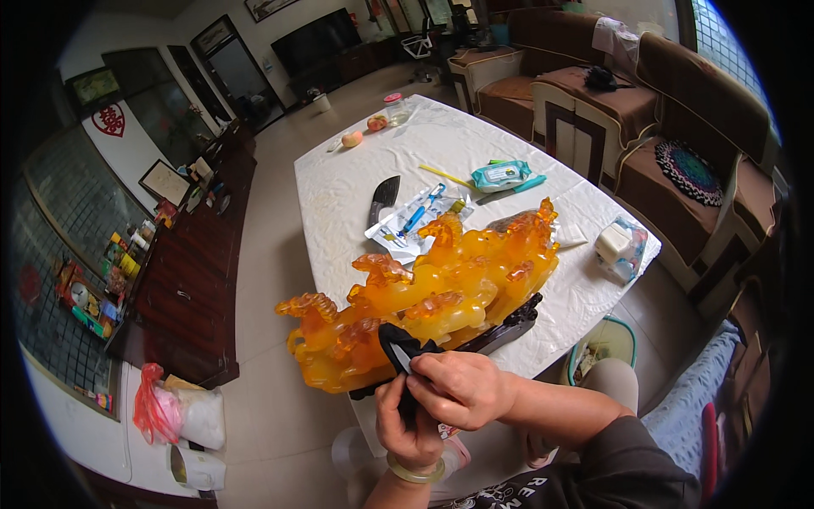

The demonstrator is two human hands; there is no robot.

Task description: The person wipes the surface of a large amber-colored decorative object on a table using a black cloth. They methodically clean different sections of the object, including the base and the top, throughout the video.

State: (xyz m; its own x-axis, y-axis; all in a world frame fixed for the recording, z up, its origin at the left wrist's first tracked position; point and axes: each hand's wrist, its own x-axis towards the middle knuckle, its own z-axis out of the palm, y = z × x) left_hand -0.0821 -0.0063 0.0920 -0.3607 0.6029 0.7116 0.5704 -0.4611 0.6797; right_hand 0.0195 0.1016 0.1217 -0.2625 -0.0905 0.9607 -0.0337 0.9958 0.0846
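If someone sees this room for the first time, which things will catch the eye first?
Probably the large amber-coloured sculpture, standing on a dark base at the near side of the white-covered table. Just in front of it, the person's left grip and right grip hold black cloth. A red heart-shaped sign on the left wall may come second.

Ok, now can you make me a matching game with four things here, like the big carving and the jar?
1. carving
2. black cloth
3. wipes pack
4. jar

A. teal and white
B. at the far end of the table
C. amber-orange
D. held by the left hand and right hand

Pairs: 1-C, 2-D, 3-A, 4-B
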